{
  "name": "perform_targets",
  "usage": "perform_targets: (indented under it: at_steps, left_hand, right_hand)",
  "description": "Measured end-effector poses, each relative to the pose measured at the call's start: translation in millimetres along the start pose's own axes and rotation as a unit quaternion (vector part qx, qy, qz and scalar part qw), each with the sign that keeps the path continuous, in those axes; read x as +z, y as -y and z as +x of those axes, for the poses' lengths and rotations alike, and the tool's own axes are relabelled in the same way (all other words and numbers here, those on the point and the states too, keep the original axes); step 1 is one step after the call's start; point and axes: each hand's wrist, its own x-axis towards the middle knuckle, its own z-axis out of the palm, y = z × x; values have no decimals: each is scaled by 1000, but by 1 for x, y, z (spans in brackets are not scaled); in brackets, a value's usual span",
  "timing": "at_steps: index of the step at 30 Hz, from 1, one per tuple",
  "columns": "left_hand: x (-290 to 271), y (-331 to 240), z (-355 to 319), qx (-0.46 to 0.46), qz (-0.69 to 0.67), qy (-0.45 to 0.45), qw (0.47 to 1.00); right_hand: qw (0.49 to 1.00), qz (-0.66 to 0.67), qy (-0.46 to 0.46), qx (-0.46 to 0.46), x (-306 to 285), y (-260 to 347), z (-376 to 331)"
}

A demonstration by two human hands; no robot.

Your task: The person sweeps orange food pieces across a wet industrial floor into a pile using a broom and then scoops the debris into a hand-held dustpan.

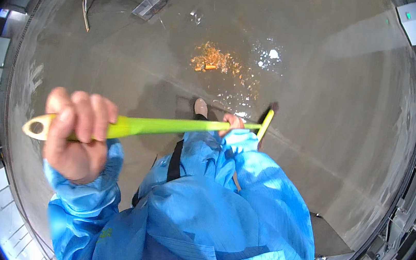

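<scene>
Fingers wrapped tight, that is the story at centre left of the frame: the left hand (77, 132) has its grip closed around the top of a lime-green handle (167, 125), just short of the hanging loop at the pale end. The knuckles sit over the shaft, thumb tucked under. Follow the handle to the right and the right hand (232, 122) comes up near the middle of the frame, fingers curled shut on the lower stretch of the same shaft, only partly visible above the blue sleeve (240, 142).

Beyond that hand, the shaft meets a narrow yellow-green crossbar head (267, 124), which looks like a floor squeegee or push broom seen edge-on. It sits down at the grey floor (356, 106), right of centre.

Judging by the look, this is a light plastic tool, stiff along the shaft, smooth and perhaps a little slick in a bare palm. Two hands set well apart, one high and one low, looks the sensible hold for steering the head.

Further out, upper centre, an orange scatter of debris (211, 60) lies on the floor, with a wet patch and white bits (269, 54) just to its right. A shoe toe (201, 107) pokes out just above the handle.
</scene>
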Motion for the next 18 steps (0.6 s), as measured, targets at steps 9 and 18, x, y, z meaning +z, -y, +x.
perform_targets:
  at_steps: [9,18]
  left_hand:
    - [-32,-31,107,91,54,-42,994]
    - [-93,-72,113,146,95,-107,979]
  right_hand:
    - [966,76,246,8,31,79,199]
    - [971,70,218,-71,81,160,229]
